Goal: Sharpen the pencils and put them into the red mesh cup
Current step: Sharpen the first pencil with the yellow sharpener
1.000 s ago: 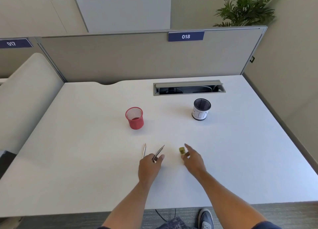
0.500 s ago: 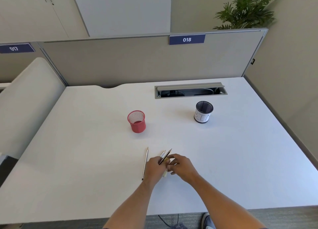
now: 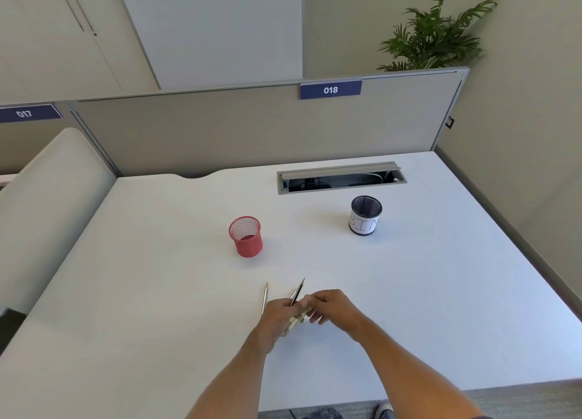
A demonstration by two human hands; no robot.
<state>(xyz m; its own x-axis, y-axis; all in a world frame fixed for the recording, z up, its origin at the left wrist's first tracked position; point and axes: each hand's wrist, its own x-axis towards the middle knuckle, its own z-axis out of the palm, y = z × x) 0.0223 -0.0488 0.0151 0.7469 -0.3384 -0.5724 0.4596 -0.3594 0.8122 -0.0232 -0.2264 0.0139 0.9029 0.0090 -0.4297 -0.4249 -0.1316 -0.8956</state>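
Just in front of the red mesh cup, toward the person, both hands meet low over the desk. The left hand curls round a dark pencil, its sharp tip pointing up toward the cup, probably to steady the shaft while its hidden end is worked. The right hand pinches a small yellowish sharpener against it, fingers bent close, likely so it can be twisted. A second, paler pencil lies on the desk just left of the hands, slim, its point toward the cup. The cup stands upright; no pencil shows above its rim
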